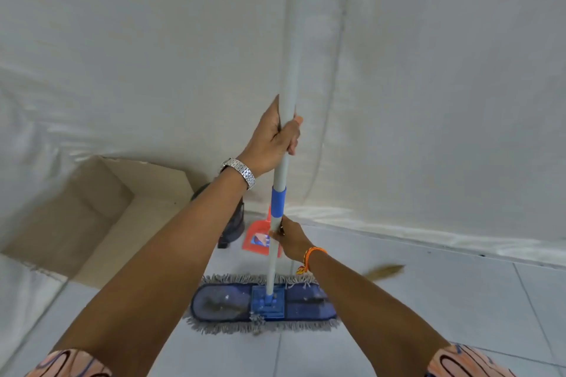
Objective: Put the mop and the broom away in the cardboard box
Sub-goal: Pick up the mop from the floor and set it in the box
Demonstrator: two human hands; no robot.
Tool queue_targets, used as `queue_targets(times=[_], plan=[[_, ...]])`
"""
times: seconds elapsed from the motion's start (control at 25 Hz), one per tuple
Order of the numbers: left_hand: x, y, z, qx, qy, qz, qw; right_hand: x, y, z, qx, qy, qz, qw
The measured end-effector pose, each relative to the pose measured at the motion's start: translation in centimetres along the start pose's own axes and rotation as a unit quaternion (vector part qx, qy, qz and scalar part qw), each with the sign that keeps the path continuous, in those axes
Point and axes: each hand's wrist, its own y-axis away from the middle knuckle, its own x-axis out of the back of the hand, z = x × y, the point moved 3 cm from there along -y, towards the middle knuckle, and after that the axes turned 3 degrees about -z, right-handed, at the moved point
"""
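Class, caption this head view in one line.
Both hands, left above right, grip the mop beside the box.

Blue flat mop (263,303) upright on floor, open cardboard box (92,217) left

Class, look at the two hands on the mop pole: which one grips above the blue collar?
The left hand, the one with the metal watch. It holds the grey pole above the blue collar; the right hand, with the orange wristband, grips below it.

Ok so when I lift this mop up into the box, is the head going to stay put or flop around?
The mop head probably swings: it meets the pole at a blue hinged-looking bracket. The grey fringe looks limp, so it may dangle and snag the cardboard box. The pole looks rigid and light; with the left hand and right hand spread apart, steering should be easy.
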Motion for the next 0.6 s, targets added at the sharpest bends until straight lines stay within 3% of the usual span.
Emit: queue_targets(times=[0.16, 0.6], plan=[[9.9, 1.8, 0.6, -0.002, -0.012, -0.071, 0.997, -7.7, -4.0, -7.3, 0.019, 0.005, 0.024, 1.0], [34.3, 3.6, -6.5, 0.027, -0.028, -0.044, 0.998, -24.9, -19.1, -20.7, 0.038, -0.054, 0.017, 0.998]])
